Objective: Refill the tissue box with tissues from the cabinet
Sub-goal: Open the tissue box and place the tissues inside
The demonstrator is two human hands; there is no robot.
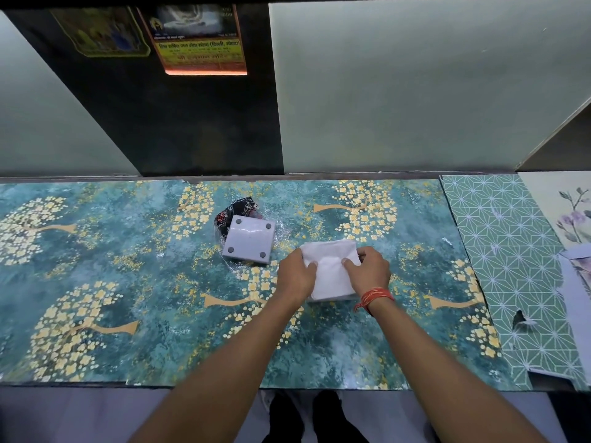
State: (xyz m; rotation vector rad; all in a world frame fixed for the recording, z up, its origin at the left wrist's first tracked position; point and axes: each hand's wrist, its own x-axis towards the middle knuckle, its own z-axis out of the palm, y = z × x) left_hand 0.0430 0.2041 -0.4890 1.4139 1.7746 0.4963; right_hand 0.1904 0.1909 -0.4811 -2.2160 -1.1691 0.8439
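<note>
A stack of white tissues (329, 270) sits on the teal floral counter (128, 282), right of centre. My left hand (295, 274) grips its left edge and my right hand (367, 270), with an orange thread at the wrist, grips its right edge; whether a box lies beneath the tissues is hidden. Just left of the tissues lies a pale lilac square piece (249, 239) with four grey round feet facing up. It rests on clear plastic wrap (281, 230), with a black printed wrapper (238, 211) behind it.
A dark panel (179, 123) with stickers and pale green panels (399, 91) rise behind the counter. Green geometric paper (505, 266) and floral sheets (572, 219) cover the right end. The counter's front edge (192, 383) runs below my arms, with my shoes on the floor beneath.
</note>
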